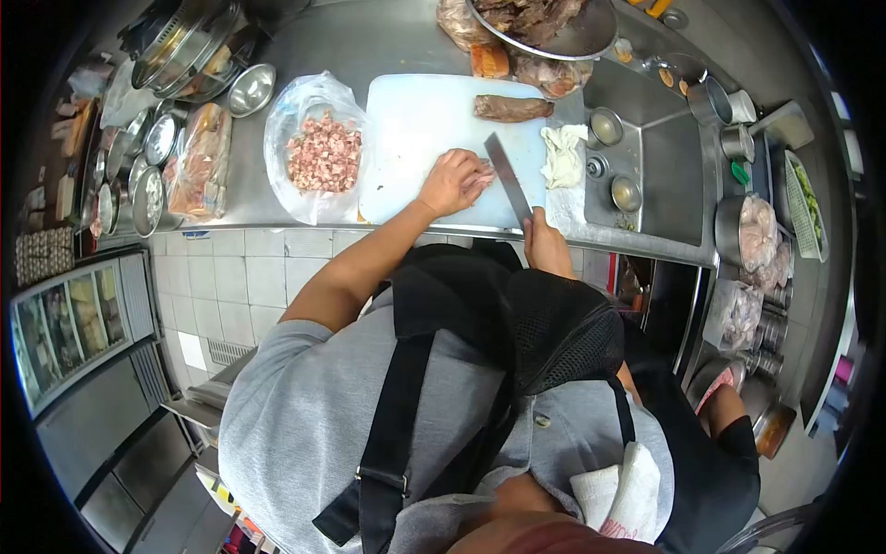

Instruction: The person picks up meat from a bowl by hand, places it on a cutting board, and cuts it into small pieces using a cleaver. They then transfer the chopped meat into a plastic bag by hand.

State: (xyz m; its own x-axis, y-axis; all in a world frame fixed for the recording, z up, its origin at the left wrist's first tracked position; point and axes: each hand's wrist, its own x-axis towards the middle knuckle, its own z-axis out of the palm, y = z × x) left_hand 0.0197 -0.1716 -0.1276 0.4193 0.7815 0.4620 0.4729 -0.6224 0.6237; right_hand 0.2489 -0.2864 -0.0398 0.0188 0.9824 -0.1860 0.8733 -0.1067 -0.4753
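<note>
On the white cutting board (399, 120), my left hand (449, 181) presses down with curled fingers on a small piece of pinkish meat (479, 188). My right hand (547, 242) grips the handle of a kitchen knife (510, 185). Its long, broad blade slants across the board just right of the meat, tip pointing away from me. A long brown slab of meat (513, 108) lies near the board's far right corner. Left of the board sits a clear plastic bag (286, 115), opened wide and filled with diced pink meat (325, 155).
A crumpled white cloth (563, 155) lies between board and sink (672, 166). Behind the board stands a large bowl of dark meat (544, 23). Metal bowls (252, 90) and a bagged loaf-like item (201, 162) crowd the left. Another person's arm (727, 411) shows at lower right.
</note>
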